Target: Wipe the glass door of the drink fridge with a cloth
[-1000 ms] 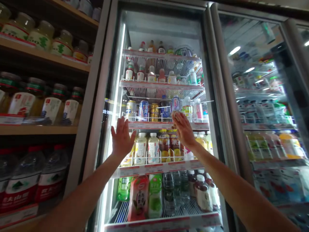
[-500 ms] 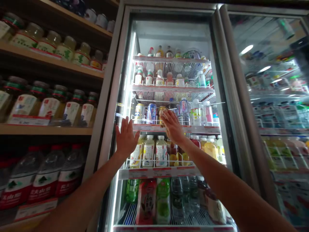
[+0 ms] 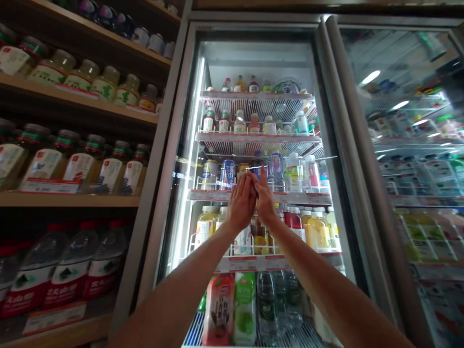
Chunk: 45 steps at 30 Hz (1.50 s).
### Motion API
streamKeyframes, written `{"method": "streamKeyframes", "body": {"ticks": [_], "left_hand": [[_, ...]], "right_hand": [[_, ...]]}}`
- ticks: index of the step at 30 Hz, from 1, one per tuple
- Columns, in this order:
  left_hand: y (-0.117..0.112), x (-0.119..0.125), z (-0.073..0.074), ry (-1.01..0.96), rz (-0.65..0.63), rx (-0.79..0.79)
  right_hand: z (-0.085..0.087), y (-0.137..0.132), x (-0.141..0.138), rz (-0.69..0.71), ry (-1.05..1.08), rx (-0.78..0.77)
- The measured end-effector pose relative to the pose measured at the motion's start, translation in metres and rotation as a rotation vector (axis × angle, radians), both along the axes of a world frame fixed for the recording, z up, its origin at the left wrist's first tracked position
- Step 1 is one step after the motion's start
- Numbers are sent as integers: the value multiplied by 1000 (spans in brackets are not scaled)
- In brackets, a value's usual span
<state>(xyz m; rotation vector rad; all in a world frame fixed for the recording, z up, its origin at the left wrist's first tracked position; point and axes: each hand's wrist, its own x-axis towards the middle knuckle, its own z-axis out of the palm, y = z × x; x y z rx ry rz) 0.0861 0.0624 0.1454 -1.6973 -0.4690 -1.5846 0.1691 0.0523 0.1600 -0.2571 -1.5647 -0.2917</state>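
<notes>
Head view, left hand and right hand flat, narrowly together, before glass-doored cooler, holding unclear

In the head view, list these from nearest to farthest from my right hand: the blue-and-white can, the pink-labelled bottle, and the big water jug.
1. Blue-and-white can: on a fridge shelf, up and left of the right hand.
2. Pink-labelled bottle: bottom fridge shelf, below left.
3. Big water jug: wooden shelf, far left, outside the fridge.

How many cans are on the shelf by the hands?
3: a pale can and a blue can side by side, then a gold can just above the left hand. More may hide behind the right hand.
</notes>
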Motion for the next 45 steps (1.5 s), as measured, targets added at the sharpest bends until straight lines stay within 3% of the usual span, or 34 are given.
{"method": "streamKeyframes", "body": {"ticks": [2, 3, 5, 7, 9, 12, 14, 16, 20, 25, 28, 30, 32, 34, 36, 37, 39, 43, 45], "left_hand": [[0, 23, 1, -43, 67, -30], [-1, 30, 3, -49, 107, -32], [-3, 32, 10, -12, 170, -16], [-2, 15, 20, 42, 211, -1], [0, -18, 30, 17, 240, -2], [4, -72, 44, -234, 274, -32], [5, -94, 51, -364, 288, -39], [5, -99, 55, -337, 288, -10], [10, -82, 61, -93, 243, 37], [15, -51, 59, -135, 143, 26], [14, -37, 52, -45, 108, 25], [15, -45, 53, 46, 140, 18], [16, -70, 61, 33, 186, 1], [17, -99, 74, -123, 207, -14], [18, -112, 84, -319, 192, -12], [17, -107, 85, -373, 175, -9], [15, -71, 75, -324, 144, -6], [9, 38, 33, 235, 125, 41], [8, 59, 22, 330, 134, 55]], "right_hand": [[-3, -3, 13, 102, 64, -6], [-3, -5, 22, 67, 83, 7], [-4, -9, 43, -180, 89, 77], [-4, -11, 69, -551, 56, 168], [-5, -10, 95, -874, 34, 213], [-5, -4, 121, -1087, 93, 178], [-5, 0, 127, -1114, 74, 160], [-6, 1, 127, -1108, 46, 163], [-11, -1, 125, -1063, 58, 164], [-14, -4, 123, -1077, 0, 160], [-10, -5, 124, -1116, -30, 124], [-7, -6, 130, -1146, -50, 94], [-6, -7, 140, -1179, -21, 65], [-9, -6, 151, -1204, 33, 43], [-13, -5, 159, -1212, 72, 37], [-15, -4, 161, -1208, 78, 42], [-18, -2, 163, -1187, 88, 61], [-19, -2, 162, -1142, 81, 72], [-18, -4, 161, -1143, 74, 66]]}}
